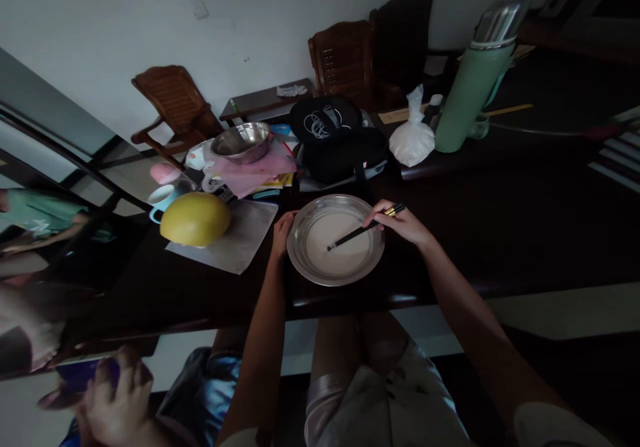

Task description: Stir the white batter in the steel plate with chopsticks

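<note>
Metal basin (297, 250) of whitish liquid (320, 234) near the dark table's (450, 267) front edge: the left hand (283, 235) braced its rim, closure indistinct, while the right hand (400, 222) grasped black chopsticks (353, 235), tips at the surface, where slow strokes probably best limited slopping.

Beyond the long, dark, glossy wooden table (500, 227), slatted reddish-brown wooden chairs (345, 54) stand before a pale grey-white wall (275, 20), dimly lit; light-coloured floor (550, 314) shows on the table's near side.
</note>
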`<state>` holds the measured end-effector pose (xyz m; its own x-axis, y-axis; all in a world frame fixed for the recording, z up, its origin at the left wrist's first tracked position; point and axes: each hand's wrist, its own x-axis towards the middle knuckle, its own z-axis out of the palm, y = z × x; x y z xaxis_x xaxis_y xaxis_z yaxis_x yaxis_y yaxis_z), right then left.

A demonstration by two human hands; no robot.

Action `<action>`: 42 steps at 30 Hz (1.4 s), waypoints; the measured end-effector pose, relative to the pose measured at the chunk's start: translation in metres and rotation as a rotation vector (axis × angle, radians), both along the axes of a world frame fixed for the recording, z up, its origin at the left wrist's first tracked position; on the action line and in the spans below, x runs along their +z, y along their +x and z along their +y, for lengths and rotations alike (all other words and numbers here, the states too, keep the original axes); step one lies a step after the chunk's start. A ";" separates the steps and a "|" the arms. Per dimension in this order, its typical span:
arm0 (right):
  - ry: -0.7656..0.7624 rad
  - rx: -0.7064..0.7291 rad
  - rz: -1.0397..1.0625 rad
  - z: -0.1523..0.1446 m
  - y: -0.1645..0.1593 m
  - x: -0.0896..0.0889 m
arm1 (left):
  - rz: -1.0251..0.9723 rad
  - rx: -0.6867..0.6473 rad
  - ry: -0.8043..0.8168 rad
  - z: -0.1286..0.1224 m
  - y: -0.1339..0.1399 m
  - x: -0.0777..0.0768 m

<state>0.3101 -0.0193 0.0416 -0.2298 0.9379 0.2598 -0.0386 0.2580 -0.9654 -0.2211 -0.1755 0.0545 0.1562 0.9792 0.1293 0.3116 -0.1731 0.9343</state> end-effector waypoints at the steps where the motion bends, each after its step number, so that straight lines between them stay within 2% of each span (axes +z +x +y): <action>1: 0.018 -0.039 -0.008 0.000 0.000 0.001 | 0.003 -0.012 -0.011 0.001 0.000 0.002; 6: 0.061 -0.311 0.076 0.003 0.011 0.002 | -0.002 -0.038 -0.028 0.006 0.001 0.008; 8: 0.049 -0.280 0.078 0.002 0.013 0.000 | -0.009 -0.033 -0.029 0.004 0.005 0.006; 11: 0.041 -0.111 -0.002 0.000 0.007 -0.002 | -0.005 -0.030 -0.047 -0.002 0.012 0.003; 13: 0.059 -0.046 -0.056 0.001 0.002 -0.002 | 0.000 -0.036 -0.061 -0.003 0.017 0.003; 15: 0.085 -0.090 -0.078 0.002 0.001 -0.001 | 0.001 -0.017 -0.049 -0.002 0.020 0.003; 18: 0.085 -0.301 -0.047 0.003 0.008 0.000 | -0.006 0.031 0.004 0.002 0.017 0.002; 20: 0.076 -0.413 -0.017 0.003 0.014 0.001 | -0.029 0.088 0.109 0.002 0.008 -0.004; 21: 0.076 -0.426 -0.011 0.002 0.016 0.001 | -0.045 0.130 0.189 0.001 0.002 -0.009; 23: 0.086 -0.352 -0.033 0.001 0.016 0.000 | -0.068 0.198 0.324 -0.002 -0.014 -0.022; 26: 0.114 -0.141 -0.109 0.001 0.007 -0.003 | -0.055 0.167 0.281 -0.007 -0.043 -0.042; 28: 0.132 -0.076 -0.132 0.003 0.001 -0.006 | -0.082 0.132 0.233 -0.009 -0.060 -0.055; 30: 0.143 -0.121 -0.123 0.005 0.001 -0.008 | -0.130 0.116 0.255 -0.008 -0.073 -0.064; 32: 0.139 -0.246 -0.094 0.006 0.006 -0.008 | -0.164 0.114 0.277 -0.006 -0.080 -0.069; 34: 0.124 -0.383 -0.062 0.005 0.013 -0.007 | -0.157 0.146 0.249 -0.004 -0.079 -0.068; 36: 0.106 -0.428 -0.039 0.004 0.017 -0.005 | -0.101 0.209 0.200 -0.003 -0.071 -0.060; 39: 0.101 -0.273 -0.062 0.002 0.013 -0.004 | -0.023 0.260 0.187 -0.003 -0.054 -0.045; 42: 0.140 -0.101 -0.126 0.003 0.004 -0.007 | -0.021 0.270 0.189 -0.005 -0.039 -0.037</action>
<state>0.3140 -0.0163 0.0347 -0.1758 0.9146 0.3640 0.1133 0.3861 -0.9155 -0.2605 -0.1806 0.0179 -0.1110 0.9431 0.3135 0.3505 -0.2580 0.9003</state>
